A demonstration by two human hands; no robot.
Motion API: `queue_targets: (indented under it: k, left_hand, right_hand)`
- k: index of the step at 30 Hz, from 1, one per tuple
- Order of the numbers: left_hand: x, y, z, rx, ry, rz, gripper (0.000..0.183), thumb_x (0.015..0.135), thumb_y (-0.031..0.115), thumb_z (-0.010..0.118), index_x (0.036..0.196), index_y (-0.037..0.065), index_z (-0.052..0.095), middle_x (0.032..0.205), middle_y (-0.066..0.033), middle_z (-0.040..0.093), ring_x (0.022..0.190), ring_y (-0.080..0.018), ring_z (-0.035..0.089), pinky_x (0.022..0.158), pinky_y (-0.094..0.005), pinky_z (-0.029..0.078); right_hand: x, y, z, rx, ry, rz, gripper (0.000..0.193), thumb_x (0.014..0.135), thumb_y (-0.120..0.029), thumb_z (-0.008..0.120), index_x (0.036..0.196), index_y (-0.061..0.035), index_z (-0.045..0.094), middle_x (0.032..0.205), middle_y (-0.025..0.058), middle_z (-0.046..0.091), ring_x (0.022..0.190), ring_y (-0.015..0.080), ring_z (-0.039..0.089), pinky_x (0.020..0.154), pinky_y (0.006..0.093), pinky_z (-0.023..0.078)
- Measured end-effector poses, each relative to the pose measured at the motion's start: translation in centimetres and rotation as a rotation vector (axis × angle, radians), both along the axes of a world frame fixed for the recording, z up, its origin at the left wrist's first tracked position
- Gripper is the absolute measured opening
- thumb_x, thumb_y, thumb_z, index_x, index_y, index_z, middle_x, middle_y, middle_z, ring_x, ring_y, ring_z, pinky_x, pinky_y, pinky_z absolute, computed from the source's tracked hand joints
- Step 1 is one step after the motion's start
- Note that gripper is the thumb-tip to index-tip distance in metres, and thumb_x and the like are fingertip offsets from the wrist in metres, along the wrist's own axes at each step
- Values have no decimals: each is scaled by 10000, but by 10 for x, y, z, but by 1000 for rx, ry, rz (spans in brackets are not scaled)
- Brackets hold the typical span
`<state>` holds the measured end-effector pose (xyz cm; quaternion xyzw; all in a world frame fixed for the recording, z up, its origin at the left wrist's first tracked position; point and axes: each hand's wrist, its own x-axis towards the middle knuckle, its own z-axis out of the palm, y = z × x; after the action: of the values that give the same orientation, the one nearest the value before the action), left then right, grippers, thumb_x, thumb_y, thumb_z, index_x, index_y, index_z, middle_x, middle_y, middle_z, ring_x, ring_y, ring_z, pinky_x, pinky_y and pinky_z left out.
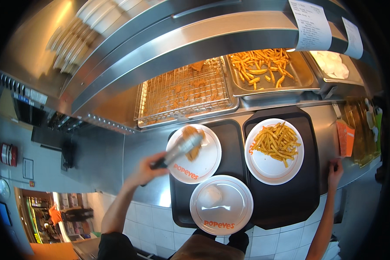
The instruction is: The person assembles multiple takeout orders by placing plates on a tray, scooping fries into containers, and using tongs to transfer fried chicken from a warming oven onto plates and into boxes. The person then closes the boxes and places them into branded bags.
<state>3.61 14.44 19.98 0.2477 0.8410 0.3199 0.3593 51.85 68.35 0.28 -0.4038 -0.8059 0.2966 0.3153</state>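
My left hand (145,171) is closed around the black handle of metal tongs (180,149). The tong ends lie over a piece of fried chicken (193,151) on the upper left white plate (210,167); the tongs hide part of it, so their grip on it is unclear. At the counter's right edge is my right hand (335,170), its fingers loosely extended and nothing visible in them. Just above it stands an orange-red carton (345,138). French fries (277,142) are heaped on the right plate (256,166). A whitish round item (210,196) sits on the nearest plate (237,208).
Two dark trays (286,203) lie side by side under the plates. Behind them are a wire rack (182,93) with fried pieces, a fries pan (297,71) and a container of white wrapped items (331,65). A metal shelf (229,32) with paper slips overhangs these.
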Motion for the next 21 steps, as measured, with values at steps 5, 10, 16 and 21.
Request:
queue_targets:
  k: [5, 10, 16, 21]
  left_hand:
    - [-138, 63, 19, 100, 345, 31, 638, 814, 260, 797, 1343, -16, 570, 1047, -80, 696, 910, -167, 632, 827, -313, 499]
    - [-227, 139, 3, -234, 521, 97, 619, 803, 419, 775, 1187, -46, 634, 863, -84, 664, 770, -139, 608, 723, -296, 487]
    - [-192, 176, 2, -352, 931, -155, 834, 811, 468, 730, 1420, -12, 423, 1151, -266, 659, 1083, -385, 652, 920, -458, 495]
    - [-176, 262, -42, -569, 1277, -100, 899, 854, 472, 687, 1440, -108, 326, 1330, -314, 535, 1256, -405, 534, 1050, -474, 421]
  right_hand:
    - [-4, -6, 4, 51, 49, -47, 82, 863, 20, 517, 881, -12, 590, 776, 42, 539, 706, 119, 480, 646, 267, 382]
    - [-12, -10, 10, 42, 40, -91, 76, 858, 7, 522, 884, -12, 592, 761, 50, 539, 699, 124, 483, 644, 271, 384]
    - [-15, -13, 20, 38, -30, -137, 76, 855, 7, 519, 859, -9, 593, 753, 65, 564, 695, 145, 515, 644, 277, 398]
    - [-21, -18, 28, -3, 20, -158, 96, 827, 33, 524, 841, -10, 609, 748, 68, 591, 692, 142, 556, 649, 275, 425]
